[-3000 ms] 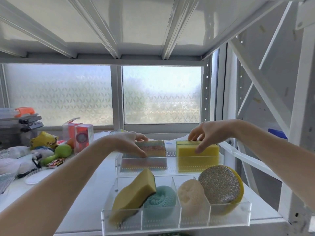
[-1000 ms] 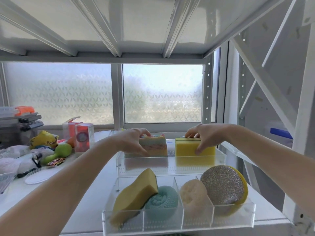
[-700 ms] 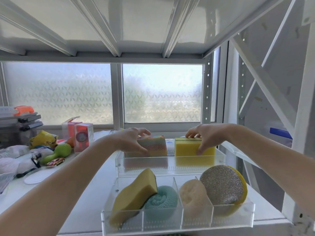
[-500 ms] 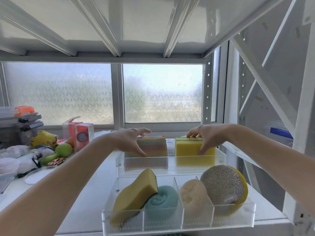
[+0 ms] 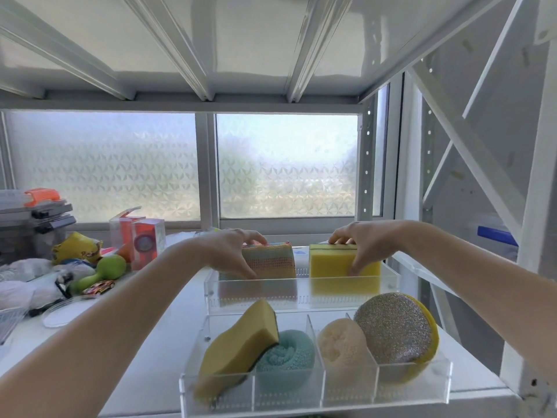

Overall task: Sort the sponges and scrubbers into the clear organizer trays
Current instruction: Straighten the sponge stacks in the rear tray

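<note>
Two clear organizer trays sit on the white shelf. In the far tray [image 5: 301, 292] a striped multicolour sponge [image 5: 271, 262] stands on edge with my left hand [image 5: 233, 248] gripping it, thumb in front and fingers over the top. Beside it a yellow sponge [image 5: 331, 267] stands upright, held the same way by my right hand [image 5: 358, 244]. The near tray [image 5: 313, 393] holds a curved yellow sponge [image 5: 238, 342], a teal scrubber [image 5: 286, 352], a cream sponge [image 5: 340, 345] and a round silver scrubber pad [image 5: 394, 327].
At the left lie a green toy [image 5: 102, 271], a yellow packet [image 5: 75, 247], red and clear boxes [image 5: 140, 239], a toy car [image 5: 99, 287], a round clear lid [image 5: 64, 309] and stacked cases [image 5: 36, 218]. A shelf ceiling hangs low overhead. White shelf posts [image 5: 539, 236] stand at the right.
Both hands have stayed on the two sponges in the far tray. The left fingers have settled down over the striped sponge's top edge. Little else has moved.
</note>
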`<state>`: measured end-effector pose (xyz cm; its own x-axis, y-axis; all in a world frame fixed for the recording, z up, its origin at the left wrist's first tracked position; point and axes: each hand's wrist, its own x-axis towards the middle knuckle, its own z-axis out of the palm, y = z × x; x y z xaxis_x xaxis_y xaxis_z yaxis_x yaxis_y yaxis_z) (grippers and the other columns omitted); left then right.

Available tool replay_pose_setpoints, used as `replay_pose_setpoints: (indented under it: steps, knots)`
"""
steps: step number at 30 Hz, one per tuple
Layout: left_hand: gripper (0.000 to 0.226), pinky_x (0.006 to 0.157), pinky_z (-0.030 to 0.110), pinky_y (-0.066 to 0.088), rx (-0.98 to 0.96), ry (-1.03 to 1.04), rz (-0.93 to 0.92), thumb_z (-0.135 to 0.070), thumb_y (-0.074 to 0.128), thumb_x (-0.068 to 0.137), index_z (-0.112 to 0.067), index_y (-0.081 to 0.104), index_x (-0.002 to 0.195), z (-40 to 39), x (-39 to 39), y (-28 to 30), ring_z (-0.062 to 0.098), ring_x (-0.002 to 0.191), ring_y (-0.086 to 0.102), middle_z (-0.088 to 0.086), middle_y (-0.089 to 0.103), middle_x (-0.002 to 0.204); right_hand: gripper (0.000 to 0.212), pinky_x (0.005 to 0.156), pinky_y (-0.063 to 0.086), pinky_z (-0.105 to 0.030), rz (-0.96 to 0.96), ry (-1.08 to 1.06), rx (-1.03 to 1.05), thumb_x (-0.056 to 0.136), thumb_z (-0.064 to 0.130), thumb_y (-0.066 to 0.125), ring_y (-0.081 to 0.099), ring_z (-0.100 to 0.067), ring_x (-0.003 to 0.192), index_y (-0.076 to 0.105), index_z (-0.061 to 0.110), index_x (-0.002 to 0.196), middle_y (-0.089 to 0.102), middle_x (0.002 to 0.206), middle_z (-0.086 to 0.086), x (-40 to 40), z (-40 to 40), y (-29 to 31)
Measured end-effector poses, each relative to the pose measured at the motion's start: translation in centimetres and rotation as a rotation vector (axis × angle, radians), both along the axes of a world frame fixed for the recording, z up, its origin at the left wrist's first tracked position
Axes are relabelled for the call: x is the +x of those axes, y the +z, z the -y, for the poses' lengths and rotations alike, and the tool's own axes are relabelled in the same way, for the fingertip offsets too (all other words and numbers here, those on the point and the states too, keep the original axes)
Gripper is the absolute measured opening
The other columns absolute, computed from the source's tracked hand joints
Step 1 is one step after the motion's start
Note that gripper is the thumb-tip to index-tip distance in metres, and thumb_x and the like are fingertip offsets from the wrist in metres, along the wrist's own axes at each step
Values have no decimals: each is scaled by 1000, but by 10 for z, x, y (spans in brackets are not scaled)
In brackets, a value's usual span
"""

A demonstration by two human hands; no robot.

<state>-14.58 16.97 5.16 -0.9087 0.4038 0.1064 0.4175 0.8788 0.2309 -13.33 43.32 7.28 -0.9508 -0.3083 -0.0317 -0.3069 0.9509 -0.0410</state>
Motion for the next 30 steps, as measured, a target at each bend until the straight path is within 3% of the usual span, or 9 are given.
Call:
replay_pose_setpoints:
  steps: [4, 12, 15, 19, 24, 28, 30]
  knots:
    - [78, 99, 29, 42, 17, 8, -4, -35, 77, 70, -34, 39, 137, 0, -2, 0, 13, 107, 50, -6, 50, 130, 80, 97, 41, -28, 0, 2, -30, 74, 30, 78, 48, -17, 123, 36, 24, 142, 47, 140, 2, 0, 1, 3]
    - [72, 97, 34, 46, -12, 18, -23, -41, 77, 68, -35, 45, 132, 0, -3, 0, 15, 104, 54, -8, 53, 117, 72, 59, 38, -14, -23, -12, 16, 79, 26, 73, 48, -14, 105, 37, 25, 141, 48, 137, 0, 1, 4, 0]
    - [72, 98, 37, 46, 1, 18, -22, -40, 78, 68, -34, 46, 132, 1, -3, 0, 16, 105, 55, -9, 52, 115, 71, 55, 35, -12, -20, -15, 15, 80, 26, 72, 48, -13, 104, 37, 25, 141, 48, 137, -1, 1, 4, -1]
    - [71, 100, 36, 46, 7, 14, -14, -38, 77, 69, -33, 45, 132, 1, -3, 0, 16, 107, 54, -5, 54, 123, 72, 73, 41, -21, -22, -15, 15, 79, 26, 73, 51, -18, 116, 36, 24, 141, 48, 137, -1, 1, 5, -1]
    - [80, 105, 30, 35, 36, -29, -65, -39, 76, 71, -33, 35, 139, -8, 0, 2, 15, 127, 42, -5, 43, 143, 77, 77, 41, -22, -7, 3, -19, 77, 29, 75, 48, -18, 122, 34, 24, 143, 45, 141, 1, 2, 7, 0]
    - [75, 104, 28, 32, 5, -74, -129, -47, 73, 72, -36, 38, 137, -31, 1, 1, 15, 131, 39, -7, 39, 146, 82, 103, 39, -33, -16, 31, -37, 74, 32, 77, 44, -19, 129, 33, 27, 143, 44, 144, 1, 1, 13, 2]
    - [69, 103, 28, 31, -31, -88, -161, -49, 69, 75, -35, 41, 136, -43, -2, -1, 15, 132, 38, -6, 40, 144, 82, 108, 36, -36, -10, 49, -67, 73, 34, 78, 43, -18, 130, 34, 31, 142, 44, 144, 2, 2, 19, 3]
